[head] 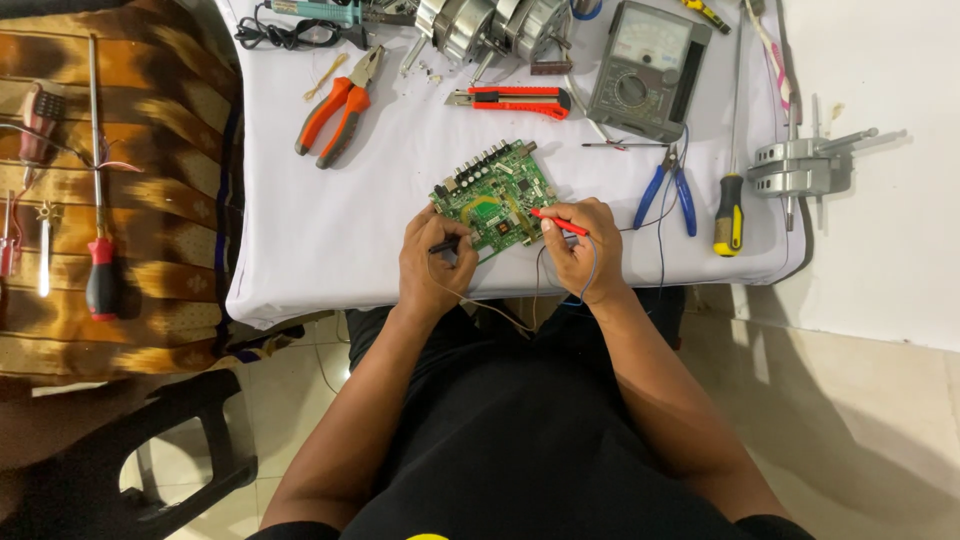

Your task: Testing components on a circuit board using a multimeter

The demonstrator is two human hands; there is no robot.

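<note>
Left hand (437, 262) closed on black probe (445, 245); right hand (580, 245) pinched on red probe (555, 222). Both tips rest on green printed circuit board (490, 195), near front edge of white-clothed table (330, 220). Board judged light, rigid, fragile; best gripped by edges.

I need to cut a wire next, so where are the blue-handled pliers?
The blue-handled pliers lie on the white cloth, just beyond the right hand, between it and the yellow-black screwdriver.

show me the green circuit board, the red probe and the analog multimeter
green circuit board (492, 195), head view, on its bare middle
red probe (556, 222), head view, on its shaft at the right hand
analog multimeter (645, 68), head view, on its grey face
</note>
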